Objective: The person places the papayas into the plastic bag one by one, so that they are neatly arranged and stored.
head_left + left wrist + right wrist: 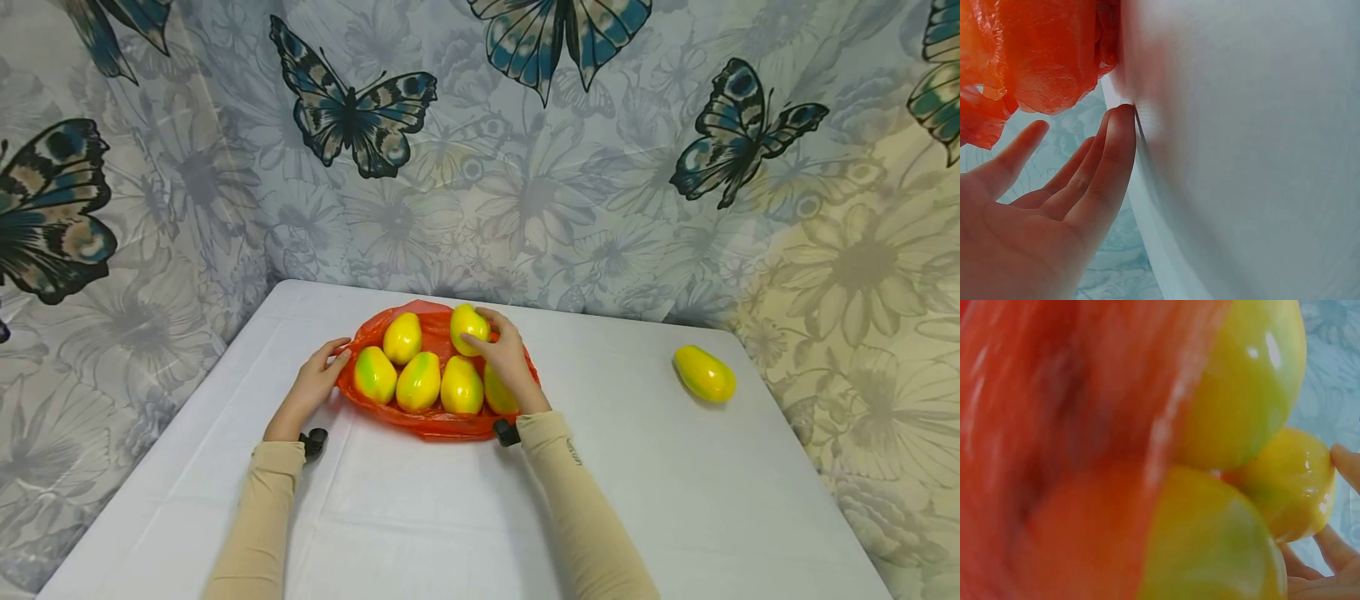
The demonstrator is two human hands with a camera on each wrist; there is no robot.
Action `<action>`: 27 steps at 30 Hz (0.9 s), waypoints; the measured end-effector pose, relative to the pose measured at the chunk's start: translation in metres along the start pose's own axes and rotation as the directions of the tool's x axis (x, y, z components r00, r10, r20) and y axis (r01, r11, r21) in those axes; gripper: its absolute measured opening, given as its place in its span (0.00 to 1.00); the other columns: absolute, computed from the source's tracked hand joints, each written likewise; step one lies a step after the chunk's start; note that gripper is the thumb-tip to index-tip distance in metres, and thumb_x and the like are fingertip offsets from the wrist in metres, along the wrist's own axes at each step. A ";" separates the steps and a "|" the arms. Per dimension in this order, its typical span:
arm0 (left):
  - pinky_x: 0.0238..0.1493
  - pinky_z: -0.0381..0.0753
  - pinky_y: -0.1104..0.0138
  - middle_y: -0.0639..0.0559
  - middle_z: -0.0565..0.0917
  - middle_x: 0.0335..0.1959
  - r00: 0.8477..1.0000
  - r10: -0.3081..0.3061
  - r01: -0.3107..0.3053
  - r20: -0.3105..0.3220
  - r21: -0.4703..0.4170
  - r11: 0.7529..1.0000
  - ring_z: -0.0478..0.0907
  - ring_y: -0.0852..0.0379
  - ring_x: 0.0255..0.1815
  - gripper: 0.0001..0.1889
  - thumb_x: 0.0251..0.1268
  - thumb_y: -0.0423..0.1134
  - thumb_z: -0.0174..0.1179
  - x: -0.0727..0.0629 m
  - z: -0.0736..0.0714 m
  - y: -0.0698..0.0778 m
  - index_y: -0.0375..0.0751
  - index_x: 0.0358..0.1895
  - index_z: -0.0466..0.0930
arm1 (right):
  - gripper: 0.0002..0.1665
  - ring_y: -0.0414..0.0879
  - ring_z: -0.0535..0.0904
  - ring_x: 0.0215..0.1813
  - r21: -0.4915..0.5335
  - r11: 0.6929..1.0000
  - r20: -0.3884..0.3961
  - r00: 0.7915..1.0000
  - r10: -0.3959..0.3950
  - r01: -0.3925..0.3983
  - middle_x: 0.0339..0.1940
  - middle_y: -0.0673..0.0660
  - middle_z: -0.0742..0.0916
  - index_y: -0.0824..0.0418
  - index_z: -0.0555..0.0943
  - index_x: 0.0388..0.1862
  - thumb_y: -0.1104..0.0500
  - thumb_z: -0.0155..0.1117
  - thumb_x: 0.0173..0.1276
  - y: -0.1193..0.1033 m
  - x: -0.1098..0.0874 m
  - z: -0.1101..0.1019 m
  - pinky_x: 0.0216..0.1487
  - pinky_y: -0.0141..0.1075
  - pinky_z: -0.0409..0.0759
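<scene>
A red plastic bag (431, 429) lies spread open on the table with several glossy yellow-green mangoes (417, 382) in it. At its back right my right hand (508, 354) holds one mango (470, 329) between thumb and fingers. The right wrist view shows that held mango (1294, 484) beyond two others, with the red plastic covering part of the nearer one. My left hand (318, 379) is by the bag's left edge. In the left wrist view its fingers (1107, 169) are extended just below the bag (1047, 56), fingertips at the table surface.
Another yellow mango (705, 373) lies alone on the right side of the white-covered table (615, 483). Behind the table hangs a floral backdrop (525, 208) with butterflies, its folds close to the back edge. Dark cameras sit on both wrists.
</scene>
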State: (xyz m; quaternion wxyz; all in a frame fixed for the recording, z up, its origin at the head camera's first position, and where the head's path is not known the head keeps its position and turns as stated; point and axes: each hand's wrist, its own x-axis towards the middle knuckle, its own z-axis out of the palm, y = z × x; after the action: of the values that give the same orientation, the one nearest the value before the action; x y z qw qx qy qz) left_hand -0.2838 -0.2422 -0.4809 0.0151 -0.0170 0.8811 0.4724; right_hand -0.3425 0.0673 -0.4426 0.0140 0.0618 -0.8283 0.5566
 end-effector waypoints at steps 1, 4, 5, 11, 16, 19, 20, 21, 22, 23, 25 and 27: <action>0.68 0.68 0.42 0.30 0.60 0.73 1.000 -0.002 0.002 0.000 0.001 1.000 0.66 0.29 0.69 0.30 0.79 0.52 0.40 0.000 0.000 0.000 0.41 0.76 0.55 | 0.33 0.55 0.70 0.66 -0.001 1.000 0.002 1.000 0.004 -0.004 0.67 0.58 0.76 0.54 0.73 0.67 0.52 0.70 0.64 0.000 0.000 0.002 0.70 0.49 0.72; 0.68 0.68 0.42 0.31 0.60 0.73 1.000 -0.007 0.007 0.001 0.001 1.000 0.66 0.29 0.69 0.30 0.79 0.52 0.40 0.001 0.000 0.000 0.41 0.76 0.55 | 0.33 0.55 0.70 0.67 0.007 1.000 0.011 1.000 0.015 -0.016 0.68 0.57 0.76 0.53 0.73 0.67 0.52 0.70 0.64 -0.001 0.000 0.006 0.69 0.48 0.72; 0.68 0.68 0.42 0.31 0.60 0.73 1.000 -0.009 0.009 0.001 0.002 1.000 0.66 0.29 0.69 0.30 0.79 0.52 0.40 0.001 0.001 0.000 0.41 0.76 0.55 | 0.33 0.54 0.70 0.67 0.012 1.000 0.015 1.000 0.025 -0.025 0.68 0.56 0.75 0.53 0.73 0.67 0.52 0.70 0.64 -0.001 0.000 0.008 0.69 0.48 0.73; 0.67 0.69 0.43 0.30 0.60 0.73 1.000 -0.008 0.008 -0.001 0.002 1.000 0.67 0.29 0.69 0.30 0.79 0.53 0.40 0.001 0.001 -0.001 0.41 0.76 0.55 | 0.32 0.53 0.70 0.66 0.050 0.997 0.046 0.998 0.053 -0.055 0.67 0.55 0.75 0.52 0.72 0.68 0.53 0.69 0.65 -0.005 0.000 0.016 0.66 0.47 0.75; 0.67 0.70 0.43 0.31 0.60 0.73 1.000 -0.010 0.010 -0.001 0.000 1.000 0.67 0.30 0.68 0.30 0.79 0.53 0.40 0.000 0.001 0.000 0.41 0.76 0.55 | 0.32 0.53 0.69 0.66 0.090 0.994 0.060 0.996 0.062 -0.068 0.66 0.55 0.75 0.52 0.72 0.67 0.54 0.68 0.65 -0.010 -0.003 0.022 0.68 0.47 0.73; 0.67 0.70 0.43 0.31 0.60 0.74 1.000 -0.017 0.017 0.002 -0.001 1.000 0.68 0.31 0.68 0.30 0.79 0.53 0.40 0.000 0.001 0.000 0.42 0.76 0.55 | 0.32 0.53 0.70 0.67 0.085 0.993 0.057 0.996 0.072 -0.077 0.67 0.55 0.75 0.52 0.72 0.67 0.53 0.69 0.65 -0.012 -0.004 0.025 0.68 0.47 0.73; 0.67 0.70 0.43 0.31 0.60 0.74 1.000 -0.021 0.021 0.002 -0.001 1.000 0.68 0.31 0.68 0.30 0.79 0.54 0.39 0.000 0.002 0.000 0.42 0.76 0.55 | 0.32 0.54 0.70 0.67 0.088 0.993 0.058 0.995 0.079 -0.084 0.67 0.55 0.75 0.53 0.72 0.68 0.53 0.69 0.65 -0.012 -0.004 0.026 0.68 0.48 0.73; 0.67 0.71 0.43 0.32 0.60 0.74 1.000 -0.024 0.024 0.004 -0.002 1.000 0.67 0.31 0.68 0.30 0.79 0.54 0.39 0.000 0.002 0.001 0.42 0.76 0.55 | 0.32 0.54 0.70 0.68 0.079 0.994 0.056 0.996 0.075 -0.080 0.68 0.56 0.75 0.53 0.72 0.68 0.53 0.68 0.65 -0.012 -0.003 0.027 0.68 0.48 0.73; 0.67 0.71 0.43 0.32 0.60 0.74 1.000 -0.026 0.026 0.004 -0.002 1.000 0.68 0.31 0.68 0.30 0.79 0.54 0.39 0.000 0.002 0.001 0.42 0.76 0.55 | 0.33 0.55 0.70 0.68 0.070 0.995 0.054 0.996 0.067 -0.071 0.68 0.57 0.75 0.54 0.72 0.68 0.53 0.68 0.65 -0.012 -0.003 0.028 0.69 0.49 0.73; 0.66 0.71 0.44 0.32 0.60 0.74 1.000 -0.028 0.028 0.004 -0.001 1.000 0.68 0.31 0.68 0.30 0.79 0.54 0.39 0.000 0.002 0.001 0.43 0.76 0.55 | 0.33 0.55 0.70 0.68 0.066 0.996 0.055 0.997 0.060 -0.064 0.69 0.57 0.75 0.55 0.71 0.68 0.53 0.68 0.66 -0.011 -0.002 0.028 0.69 0.49 0.73; 0.66 0.72 0.44 0.32 0.60 0.74 1.000 -0.026 0.026 0.002 -0.002 1.000 0.68 0.31 0.68 0.30 0.79 0.53 0.40 0.000 0.002 0.001 0.42 0.76 0.55 | 0.33 0.56 0.70 0.69 0.062 0.997 0.058 0.997 0.046 -0.050 0.69 0.59 0.74 0.56 0.71 0.69 0.54 0.67 0.66 -0.011 -0.002 0.029 0.69 0.50 0.72; 0.66 0.72 0.44 0.32 0.60 0.74 1.000 -0.021 0.021 0.002 -0.001 1.000 0.68 0.31 0.68 0.30 0.79 0.53 0.40 0.000 0.002 0.001 0.42 0.76 0.55 | 0.32 0.57 0.69 0.69 0.058 0.998 0.061 0.998 0.034 -0.037 0.69 0.59 0.75 0.57 0.72 0.68 0.54 0.67 0.67 -0.010 -0.001 0.030 0.69 0.51 0.72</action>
State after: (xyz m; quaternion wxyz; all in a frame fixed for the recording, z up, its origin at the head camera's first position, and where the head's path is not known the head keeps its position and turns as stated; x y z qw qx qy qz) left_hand -0.2834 -0.2402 -0.4811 0.0207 -0.0257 0.8807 0.4725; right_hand -0.3388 0.0364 -0.4448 -0.0227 0.0643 -0.8125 0.5790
